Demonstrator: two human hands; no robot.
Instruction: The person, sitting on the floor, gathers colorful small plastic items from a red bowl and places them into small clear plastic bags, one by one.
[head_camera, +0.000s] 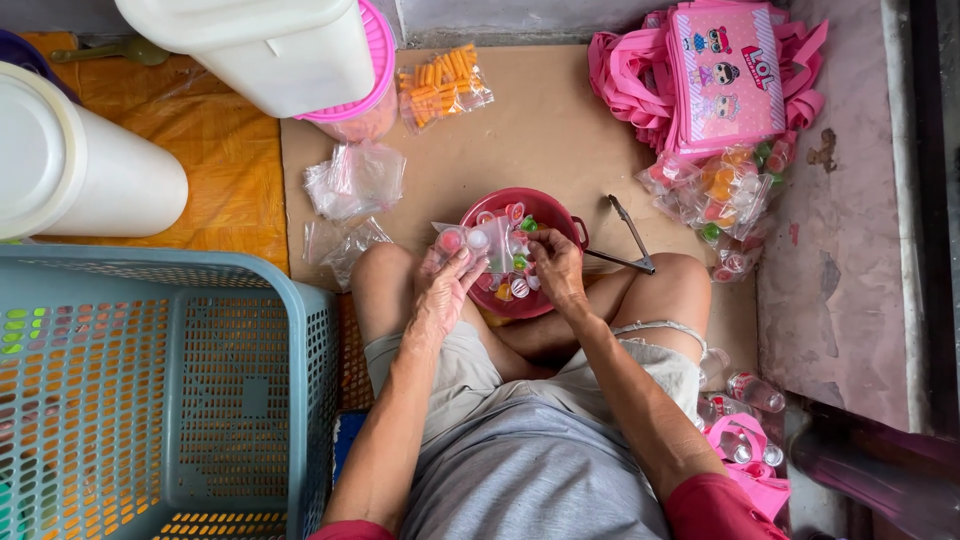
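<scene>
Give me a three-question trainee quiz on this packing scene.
1. True or false: both hands hold the clear bag over the red bowl.
2. Which lies beside the bowl on the person's right? A) metal tongs B) a spoon C) a knife
3. What colour is the mesh basket?

Key: 1 true; 2 A; 3 blue.

The left hand and right hand grip the bag's sides.
</scene>
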